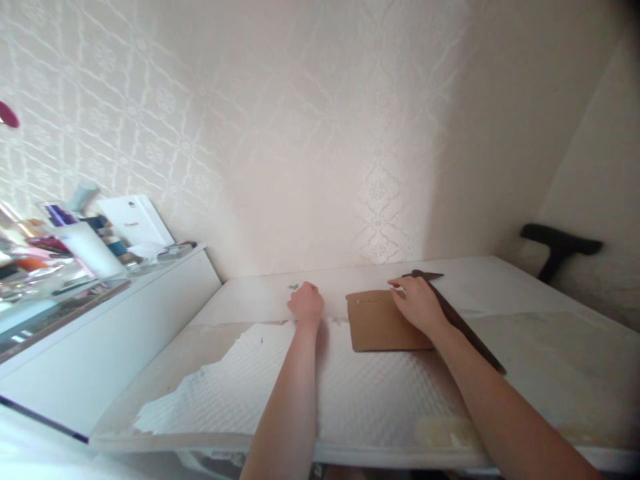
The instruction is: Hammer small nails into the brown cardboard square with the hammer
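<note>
One brown card (380,323) lies on a white table (525,287) against wallpaper (325,133).

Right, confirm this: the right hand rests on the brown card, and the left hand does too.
Not the left. In the head view the right hand rests on the brown card, but the left hand rests on the table beside it.
</note>
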`<state>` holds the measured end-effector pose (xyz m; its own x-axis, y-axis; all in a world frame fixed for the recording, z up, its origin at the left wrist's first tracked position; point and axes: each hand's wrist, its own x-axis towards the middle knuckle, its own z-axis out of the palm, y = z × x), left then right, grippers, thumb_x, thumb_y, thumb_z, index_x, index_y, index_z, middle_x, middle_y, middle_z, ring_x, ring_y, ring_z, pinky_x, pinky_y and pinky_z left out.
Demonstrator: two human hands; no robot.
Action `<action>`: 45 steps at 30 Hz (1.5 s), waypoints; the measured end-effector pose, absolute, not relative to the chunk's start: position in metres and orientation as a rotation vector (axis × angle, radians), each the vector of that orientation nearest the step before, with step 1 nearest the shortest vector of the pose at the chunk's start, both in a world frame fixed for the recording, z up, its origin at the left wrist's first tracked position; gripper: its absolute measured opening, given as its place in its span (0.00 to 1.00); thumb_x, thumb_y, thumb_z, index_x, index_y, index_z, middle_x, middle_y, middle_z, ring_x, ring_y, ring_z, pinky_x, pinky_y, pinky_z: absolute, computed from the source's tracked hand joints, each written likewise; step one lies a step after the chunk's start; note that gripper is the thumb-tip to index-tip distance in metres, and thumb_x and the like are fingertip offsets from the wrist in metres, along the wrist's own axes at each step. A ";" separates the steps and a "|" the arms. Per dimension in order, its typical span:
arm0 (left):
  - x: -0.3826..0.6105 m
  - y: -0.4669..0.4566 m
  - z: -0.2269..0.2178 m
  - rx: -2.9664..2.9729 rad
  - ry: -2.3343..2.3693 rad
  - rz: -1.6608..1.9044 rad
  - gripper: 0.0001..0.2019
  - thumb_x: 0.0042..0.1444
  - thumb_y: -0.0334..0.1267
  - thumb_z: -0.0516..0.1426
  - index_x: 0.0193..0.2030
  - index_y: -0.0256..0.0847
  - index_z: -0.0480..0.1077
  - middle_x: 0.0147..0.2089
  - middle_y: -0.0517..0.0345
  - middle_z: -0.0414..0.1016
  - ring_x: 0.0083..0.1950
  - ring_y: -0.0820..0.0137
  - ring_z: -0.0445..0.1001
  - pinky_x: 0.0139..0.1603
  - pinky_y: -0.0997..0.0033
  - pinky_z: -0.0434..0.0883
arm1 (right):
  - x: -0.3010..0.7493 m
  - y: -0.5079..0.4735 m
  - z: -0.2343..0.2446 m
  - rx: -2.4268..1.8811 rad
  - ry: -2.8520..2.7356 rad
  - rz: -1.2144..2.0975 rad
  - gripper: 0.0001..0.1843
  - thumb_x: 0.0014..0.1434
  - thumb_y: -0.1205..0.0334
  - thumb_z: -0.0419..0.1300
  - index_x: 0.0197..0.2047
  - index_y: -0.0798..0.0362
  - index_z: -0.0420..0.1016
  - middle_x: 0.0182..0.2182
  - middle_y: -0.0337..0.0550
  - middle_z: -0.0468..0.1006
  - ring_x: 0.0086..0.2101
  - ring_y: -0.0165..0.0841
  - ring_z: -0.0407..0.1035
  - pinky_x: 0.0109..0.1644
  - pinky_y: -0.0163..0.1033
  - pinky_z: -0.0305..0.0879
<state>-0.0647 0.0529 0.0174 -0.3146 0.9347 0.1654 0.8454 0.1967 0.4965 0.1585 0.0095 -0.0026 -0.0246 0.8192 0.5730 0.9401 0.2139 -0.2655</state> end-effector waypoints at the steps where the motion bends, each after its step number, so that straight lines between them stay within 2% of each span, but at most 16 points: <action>1: -0.059 0.052 0.020 1.753 2.170 0.821 0.12 0.55 0.35 0.48 0.40 0.39 0.71 0.44 0.47 0.74 0.48 0.61 0.69 0.45 0.63 0.62 | 0.155 0.009 -0.002 -1.581 -1.869 -0.248 0.13 0.55 0.66 0.51 0.41 0.58 0.74 0.36 0.48 0.75 0.37 0.39 0.64 0.44 0.42 0.59; 4: -0.042 0.048 0.024 1.768 1.699 0.996 0.12 0.54 0.34 0.49 0.37 0.37 0.73 0.42 0.50 0.75 0.43 0.68 0.70 0.44 0.70 0.63 | 0.143 0.006 0.000 -1.408 -1.912 -0.235 0.13 0.57 0.65 0.50 0.41 0.57 0.73 0.37 0.47 0.75 0.39 0.39 0.64 0.45 0.42 0.60; 7: -0.028 0.040 0.025 1.591 1.395 1.076 0.12 0.52 0.37 0.51 0.36 0.36 0.74 0.39 0.51 0.75 0.37 0.72 0.70 0.37 0.73 0.64 | 0.132 0.002 0.001 -1.279 -1.943 -0.214 0.12 0.58 0.63 0.51 0.41 0.55 0.72 0.37 0.45 0.75 0.39 0.38 0.64 0.44 0.42 0.60; 11: -0.017 0.030 0.025 1.393 1.189 1.091 0.13 0.46 0.41 0.57 0.33 0.33 0.74 0.33 0.51 0.75 0.29 0.76 0.67 0.30 0.76 0.61 | 0.127 0.001 0.002 -1.212 -1.950 -0.205 0.09 0.57 0.62 0.53 0.40 0.54 0.71 0.35 0.44 0.75 0.38 0.38 0.64 0.43 0.43 0.61; 15: -0.012 0.027 0.023 1.311 1.035 1.080 0.12 0.41 0.40 0.60 0.29 0.32 0.74 0.26 0.55 0.72 0.25 0.79 0.63 0.29 0.76 0.59 | 0.128 0.002 0.002 -1.191 -1.932 -0.215 0.06 0.56 0.62 0.54 0.35 0.54 0.71 0.33 0.44 0.74 0.36 0.38 0.64 0.41 0.43 0.61; 20: -0.013 0.027 0.024 1.241 0.960 1.026 0.13 0.37 0.41 0.63 0.28 0.32 0.73 0.23 0.59 0.69 0.21 0.81 0.59 0.27 0.76 0.57 | 0.130 0.002 0.002 -1.184 -1.889 -0.227 0.06 0.57 0.64 0.53 0.35 0.53 0.71 0.33 0.44 0.74 0.37 0.38 0.64 0.40 0.42 0.61; 25: -0.016 0.028 0.026 1.285 0.966 0.993 0.13 0.36 0.40 0.63 0.28 0.33 0.73 0.23 0.61 0.69 0.23 0.81 0.60 0.27 0.76 0.56 | 0.131 0.002 0.002 -1.172 -1.888 -0.223 0.08 0.58 0.64 0.51 0.36 0.53 0.72 0.33 0.44 0.74 0.37 0.38 0.64 0.40 0.42 0.62; 32: -0.017 0.030 0.024 1.344 0.961 1.019 0.14 0.35 0.38 0.64 0.29 0.34 0.71 0.27 0.56 0.72 0.27 0.78 0.64 0.30 0.76 0.58 | 0.133 0.004 0.002 -1.180 -1.968 -0.230 0.11 0.59 0.64 0.51 0.38 0.51 0.74 0.33 0.43 0.75 0.35 0.37 0.64 0.40 0.42 0.61; 35: -0.019 0.030 0.023 1.375 0.963 1.018 0.13 0.37 0.38 0.64 0.31 0.34 0.72 0.28 0.56 0.73 0.27 0.78 0.65 0.31 0.76 0.60 | 0.133 0.004 0.001 -1.180 -1.972 -0.214 0.11 0.59 0.64 0.50 0.39 0.51 0.74 0.33 0.43 0.75 0.35 0.36 0.64 0.40 0.41 0.61; 39: -0.019 0.032 0.021 1.483 1.016 1.017 0.11 0.45 0.38 0.58 0.36 0.36 0.72 0.31 0.55 0.74 0.30 0.76 0.68 0.34 0.76 0.63 | 0.134 0.004 0.000 -1.234 -1.932 -0.214 0.13 0.59 0.65 0.49 0.41 0.53 0.73 0.35 0.45 0.75 0.38 0.37 0.64 0.42 0.41 0.61; 45: -0.018 0.045 0.008 1.726 1.182 1.014 0.08 0.47 0.34 0.56 0.32 0.36 0.75 0.35 0.53 0.77 0.38 0.71 0.71 0.41 0.73 0.66 | 0.135 0.005 -0.002 -1.288 -1.928 -0.208 0.13 0.58 0.64 0.49 0.40 0.54 0.73 0.36 0.46 0.76 0.38 0.37 0.66 0.42 0.42 0.62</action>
<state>-0.0182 0.0450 0.0082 0.2443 0.9538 0.1748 0.3180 -0.2491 0.9148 0.1352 0.0049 -0.0018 -0.1702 0.7078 0.6856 0.8380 0.4700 -0.2772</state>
